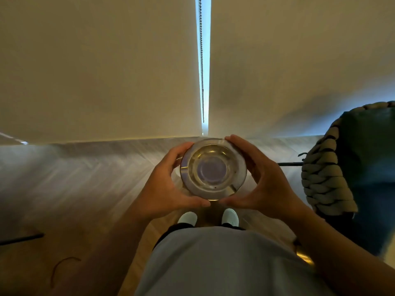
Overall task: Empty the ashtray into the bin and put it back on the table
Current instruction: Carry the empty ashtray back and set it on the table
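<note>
Two bare hands held a round, clear glass ashtray [213,169] between them, out in front of the person's body and above the floor. The left hand [171,184] curled around the ashtray's left rim, fingers on the far side and thumb pressed along the near edge. The right hand [259,180] mirrored it on the right rim, fingers wrapped over the far edge and thumb lying along the near side, so that the two thumb tips sat just beside each other under the near rim. The ashtray faced up toward the camera, its bowl looking bare apart from a tiny dark speck near the near side. Below it stood two white shoes [230,216] on a pale wooden floor [85,178]. Far ahead hung two cream roller blinds [96,67], with a bright gap and a beaded metal chain [201,60] between them. At the right stood a chair with a thick woven grey rope edge [324,167].
</note>
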`<state>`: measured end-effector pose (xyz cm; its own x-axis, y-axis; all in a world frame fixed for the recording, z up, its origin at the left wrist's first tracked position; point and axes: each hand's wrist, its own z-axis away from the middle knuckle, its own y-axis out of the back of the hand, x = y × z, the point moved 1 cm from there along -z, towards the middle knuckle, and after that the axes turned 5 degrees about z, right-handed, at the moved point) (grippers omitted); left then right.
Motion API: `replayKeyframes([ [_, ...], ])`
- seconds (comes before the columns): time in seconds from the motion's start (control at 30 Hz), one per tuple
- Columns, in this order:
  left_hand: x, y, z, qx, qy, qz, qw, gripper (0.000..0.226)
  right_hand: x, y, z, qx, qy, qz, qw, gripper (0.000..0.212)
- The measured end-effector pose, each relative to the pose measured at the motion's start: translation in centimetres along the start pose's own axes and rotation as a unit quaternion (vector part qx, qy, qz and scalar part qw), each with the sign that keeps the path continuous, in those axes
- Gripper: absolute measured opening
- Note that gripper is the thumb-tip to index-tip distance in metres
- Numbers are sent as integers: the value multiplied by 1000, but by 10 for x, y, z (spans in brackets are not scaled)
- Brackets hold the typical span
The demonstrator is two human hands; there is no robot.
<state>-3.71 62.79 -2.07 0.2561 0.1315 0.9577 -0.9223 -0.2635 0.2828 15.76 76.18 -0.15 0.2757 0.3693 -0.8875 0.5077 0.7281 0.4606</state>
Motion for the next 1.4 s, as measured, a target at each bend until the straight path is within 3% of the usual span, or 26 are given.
replayKeyframes([
  [0.13, 11, 8, -9, -25, 0, 18, 1000, 93, -10, -4, 10, 54, -29, -35, 997, 109],
  [0.27, 18, 25, -32, -140, -66, -10, 988, 104, -22, -22, 22, 137, -69, -54, 987, 112],
  [0.57, 25, 25, -45, -356, -170, -63, 917, 110, -49, -86, 79, 306, -161, -31, 938, 114],
  [0.77, 32, -21, -30, -481, -209, -41, 850, 111, -74, -117, 142, 424, -232, -6, 875, 112],
  [0.97, 50, -93, 4, -605, -246, -37, 756, 105, -90, -147, 215, 557, -283, 2, 781, 116],
  [1.2, 78, -171, 72, -705, -263, -19, 658, 101, -109, -184, 298, 657, -319, -6, 683, 117],
  [1.4, 82, -217, 127, -739, -286, -18, 610, 100, -120, -204, 360, 684, -338, -14, 647, 118],
])
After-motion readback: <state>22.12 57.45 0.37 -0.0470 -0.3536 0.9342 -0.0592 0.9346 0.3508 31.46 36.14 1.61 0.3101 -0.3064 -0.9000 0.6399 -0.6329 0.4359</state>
